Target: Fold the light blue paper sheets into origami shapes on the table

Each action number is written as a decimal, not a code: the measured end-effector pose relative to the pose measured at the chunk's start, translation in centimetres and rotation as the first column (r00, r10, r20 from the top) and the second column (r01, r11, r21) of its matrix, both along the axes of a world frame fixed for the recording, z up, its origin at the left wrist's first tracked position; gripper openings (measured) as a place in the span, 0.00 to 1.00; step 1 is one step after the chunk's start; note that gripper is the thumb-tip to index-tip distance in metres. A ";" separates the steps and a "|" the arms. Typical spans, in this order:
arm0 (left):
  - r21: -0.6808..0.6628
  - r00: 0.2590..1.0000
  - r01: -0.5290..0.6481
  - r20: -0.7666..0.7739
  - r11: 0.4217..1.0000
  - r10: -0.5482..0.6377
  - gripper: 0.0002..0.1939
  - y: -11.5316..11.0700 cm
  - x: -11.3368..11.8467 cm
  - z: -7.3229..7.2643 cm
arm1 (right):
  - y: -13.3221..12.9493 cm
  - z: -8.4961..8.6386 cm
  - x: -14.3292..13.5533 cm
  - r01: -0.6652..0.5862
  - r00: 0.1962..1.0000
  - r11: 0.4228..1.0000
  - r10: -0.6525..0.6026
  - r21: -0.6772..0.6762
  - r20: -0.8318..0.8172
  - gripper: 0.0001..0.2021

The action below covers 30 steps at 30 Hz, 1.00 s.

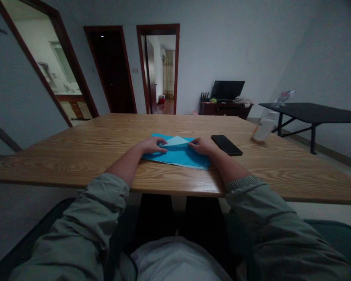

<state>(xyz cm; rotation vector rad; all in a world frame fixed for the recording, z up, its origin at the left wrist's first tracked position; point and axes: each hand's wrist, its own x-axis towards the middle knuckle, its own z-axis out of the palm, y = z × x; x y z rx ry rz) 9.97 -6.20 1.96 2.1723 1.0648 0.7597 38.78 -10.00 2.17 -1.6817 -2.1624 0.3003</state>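
Blue paper [178, 155] lies flat near the front edge of the wooden table. On top of it is a folded paper piece [177, 141] whose pale, pointed flap faces away from me. My left hand [152, 146] pinches the left end of the folded piece, with its other fingers resting near the blue paper. At the right end, my right hand [201, 146] holds the piece between thumb and fingers. The hands are apart, and the middle of the fold shows between them.
A black phone [226, 145] lies just right of my right hand. Farther right stands a whitish translucent container [263, 128]. The wooden table [90, 156] extends to both sides. Beyond it are a black folding table [318, 112] and a screen [228, 90] on a cabinet.
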 end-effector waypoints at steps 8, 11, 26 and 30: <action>0.162 0.993 -0.107 -0.023 0.981 0.112 0.14 0.5 0.1 -0.2 | 0.5 -0.3 0.3 0.067 0.998 0.991 -0.065 0.111 -0.020 0.14; 0.231 0.990 -0.111 -0.063 0.966 0.129 0.14 0.6 -0.1 -0.2 | 0.7 -0.5 0.5 0.081 0.997 0.991 -0.078 0.106 -0.030 0.15; 0.178 0.989 -0.129 -0.049 0.976 0.139 0.13 0.7 -0.2 -0.3 | 1.2 -1.1 0.8 0.103 0.993 0.979 -0.093 0.175 -0.066 0.18; 0.158 0.983 -0.141 -0.094 0.977 0.157 0.12 0.7 -0.2 -0.4 | 1.1 -0.9 0.8 0.120 0.992 0.975 -0.109 0.189 -0.070 0.16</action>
